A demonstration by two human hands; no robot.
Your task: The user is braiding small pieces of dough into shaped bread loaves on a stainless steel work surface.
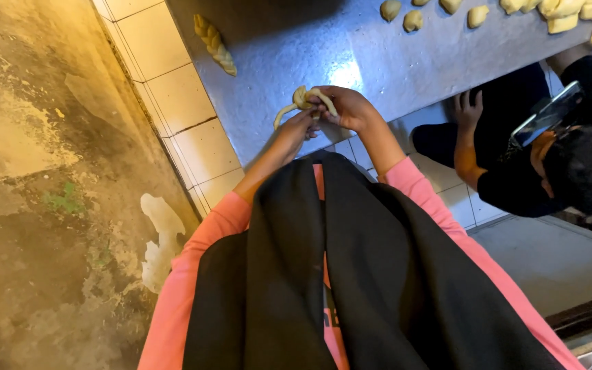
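On the grey metal counter (pixel 378 62), near its tiled front edge, both hands meet: right hand (pixel 352 108) and left hand (pixel 301 125) pinch the half-plaited dough strands (pixel 302 100). Further left lies a finished braid (pixel 215 44); small dough lumps (pixel 412 20) sit beyond.

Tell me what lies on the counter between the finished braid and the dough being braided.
Nothing: in the head view, bare metal counter separates finished braid from dough in hand.

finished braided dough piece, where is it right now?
In the head view the braided dough piece lies upper left on the grey worktop, near its tiled edge, apart from both hands and the dough strands they hold.
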